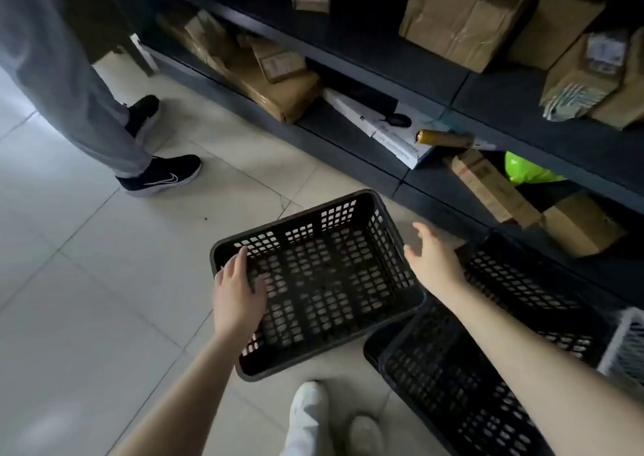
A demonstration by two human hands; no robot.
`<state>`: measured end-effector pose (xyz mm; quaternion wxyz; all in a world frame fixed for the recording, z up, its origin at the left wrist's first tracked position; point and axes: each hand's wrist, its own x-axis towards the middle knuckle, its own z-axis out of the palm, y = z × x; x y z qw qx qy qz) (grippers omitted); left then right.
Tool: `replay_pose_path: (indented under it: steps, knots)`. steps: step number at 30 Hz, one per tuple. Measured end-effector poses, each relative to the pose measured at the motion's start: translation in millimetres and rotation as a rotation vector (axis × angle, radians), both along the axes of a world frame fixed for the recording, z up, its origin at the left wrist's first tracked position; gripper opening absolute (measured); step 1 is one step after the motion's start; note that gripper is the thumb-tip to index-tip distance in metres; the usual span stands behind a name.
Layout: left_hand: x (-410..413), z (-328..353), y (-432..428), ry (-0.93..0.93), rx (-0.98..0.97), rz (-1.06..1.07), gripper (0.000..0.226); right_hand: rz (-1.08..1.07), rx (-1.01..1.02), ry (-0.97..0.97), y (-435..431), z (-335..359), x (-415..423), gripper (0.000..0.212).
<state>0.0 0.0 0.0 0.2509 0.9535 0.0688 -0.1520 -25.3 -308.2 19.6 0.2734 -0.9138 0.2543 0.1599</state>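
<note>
An empty black perforated plastic basket (348, 208) sits over the tiled floor in front of me. My left hand (237, 295) holds its left rim, thumb inside the basket and fingers over the edge. My right hand (430, 257) hovers just past the basket's right rim with fingers spread, apart from it and holding nothing. A second black basket (453, 379) lies at the lower right, partly under my right forearm.
Dark shelving (505, 96) along the right holds cardboard parcels (463, 20), a white envelope (390, 135), a brown tube (444, 138) and a green bag (526, 171). Another person's legs (83, 82) and dark shoes (163, 175) stand at left. My white shoes (310, 407) are below. A white basket (627, 344) sits at the right edge.
</note>
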Motion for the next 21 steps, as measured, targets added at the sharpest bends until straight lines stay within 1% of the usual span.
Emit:
replay_pose_path:
  steps: [2, 4, 7, 10, 13, 15, 17, 21]
  knots:
    - [11.7, -43.9, 16.0, -0.020, 0.090, 0.092, 0.067, -0.010, -0.048, 0.040, -4.1, -46.4, 12.3, 0.060]
    - [20.9, -90.0, 36.4, 0.030, 0.141, 0.201, 0.072, -0.014, -0.062, 0.117, -10.6, -91.3, 24.0, 0.066]
    - [23.9, -148.2, 56.2, 0.078, 0.131, 0.329, 0.075, -0.029, -0.100, 0.161, -18.6, -151.8, 37.6, 0.072]
    - [24.2, -182.0, 61.4, 0.101, 0.037, 0.396, 0.071, -0.081, -0.075, 0.169, -22.0, -188.4, 46.8, 0.070]
    - [23.8, -198.4, 60.2, 0.044, -0.060, 0.479, 0.067, -0.086, -0.111, 0.131, -22.1, -209.5, 49.4, 0.063]
    - [25.7, -201.0, 60.0, 0.026, -0.050, 0.522, 0.070, -0.098, -0.146, 0.114, -22.7, -215.0, 50.8, 0.062]
    - [27.3, -196.8, 58.7, 0.011, -0.027, 0.542, 0.073, -0.109, -0.167, 0.118, -22.2, -215.4, 50.9, 0.065]
    - [32.4, -175.8, 61.4, -0.055, -0.023, 0.541, 0.071, -0.147, -0.169, 0.103, -14.9, -198.7, 43.8, 0.065]
